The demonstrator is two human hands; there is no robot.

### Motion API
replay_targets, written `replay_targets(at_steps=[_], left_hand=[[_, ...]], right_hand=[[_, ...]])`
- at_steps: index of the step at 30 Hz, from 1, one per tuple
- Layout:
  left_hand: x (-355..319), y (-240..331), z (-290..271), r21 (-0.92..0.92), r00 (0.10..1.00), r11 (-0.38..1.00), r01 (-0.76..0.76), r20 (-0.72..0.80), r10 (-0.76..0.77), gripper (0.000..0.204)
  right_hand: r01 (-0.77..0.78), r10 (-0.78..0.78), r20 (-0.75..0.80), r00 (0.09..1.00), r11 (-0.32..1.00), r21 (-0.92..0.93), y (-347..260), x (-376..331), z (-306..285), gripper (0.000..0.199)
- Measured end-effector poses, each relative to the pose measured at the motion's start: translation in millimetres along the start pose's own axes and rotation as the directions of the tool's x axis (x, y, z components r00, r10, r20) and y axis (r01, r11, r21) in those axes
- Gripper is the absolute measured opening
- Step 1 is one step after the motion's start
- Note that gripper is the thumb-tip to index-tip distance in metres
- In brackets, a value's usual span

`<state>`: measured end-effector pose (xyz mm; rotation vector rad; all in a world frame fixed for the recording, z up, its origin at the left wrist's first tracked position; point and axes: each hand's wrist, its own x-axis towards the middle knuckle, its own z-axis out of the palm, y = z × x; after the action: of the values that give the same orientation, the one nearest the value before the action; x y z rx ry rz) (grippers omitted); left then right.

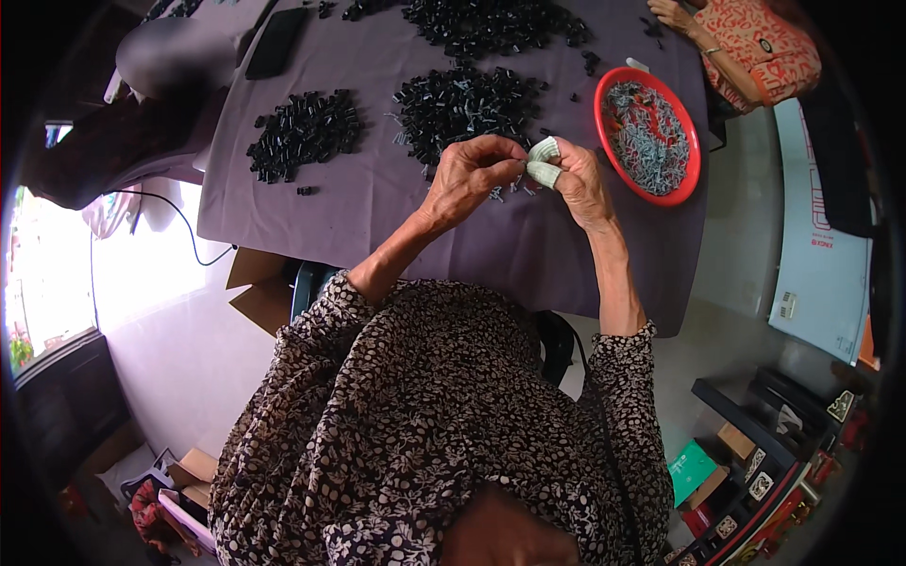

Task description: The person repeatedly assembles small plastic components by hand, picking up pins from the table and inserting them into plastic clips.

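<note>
The left hand (472, 181) and right hand (580, 189) are pinching together on a small piece (524, 166), mostly hidden, it seems, over the table (377, 212). The left black heap (304, 137) may be holding finished ones; the bigger middle heap (467, 104) and red bowl (696, 146) of grey bits (637, 151) are apparently waiting.

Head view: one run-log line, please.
left hand, right hand: fingertips meeting, grip unclear | black pieces: heaped beyond hands | red bowl: grey pieces inside

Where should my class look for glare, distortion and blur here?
Head view, left: glare whitens the floor; head view, right: the pale board bows; head view, upper left: a person's head is blurred; head view, centre: left hand and right hand look fairly sharp.
</note>
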<state>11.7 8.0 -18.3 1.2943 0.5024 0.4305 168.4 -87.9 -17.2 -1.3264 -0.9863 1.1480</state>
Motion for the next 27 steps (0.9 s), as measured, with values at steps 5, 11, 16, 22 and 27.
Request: replay_targets(at_steps=[5, 11, 16, 22, 27], left_hand=[[1, 5, 2, -0.021, 0.998, 0.999, 0.043, -0.039, -0.044, 0.013], [2, 2, 3, -0.176, 0.99, 0.984, 0.033, -0.127, -0.056, 0.014], [4, 2, 2, -0.339, 0.985, 0.936, 0.093, -0.108, -0.137, 0.012], [3, 10, -5, -0.162, 0.994, 0.987, 0.022, -0.099, -0.038, 0.01], [3, 9, -5, -0.012, 0.991, 1.0, 0.01, -0.132, -0.011, 0.012]], right_hand=[[0.083, -0.129, -0.151, 0.98, 0.957, -0.279, -6, -5, 15, 0.011], [0.209, -0.381, -0.207, 0.901, 0.8, -0.563, -14, -1, 29, 0.017], [0.421, -0.671, 0.054, 0.739, 0.398, -0.815, -15, 3, 27, 0.019], [0.215, -0.307, -0.237, 0.922, 0.913, -0.348, -14, 4, 22, 0.016], [0.253, -0.399, -0.119, 0.909, 0.756, -0.604, -16, 5, 23, 0.013]])
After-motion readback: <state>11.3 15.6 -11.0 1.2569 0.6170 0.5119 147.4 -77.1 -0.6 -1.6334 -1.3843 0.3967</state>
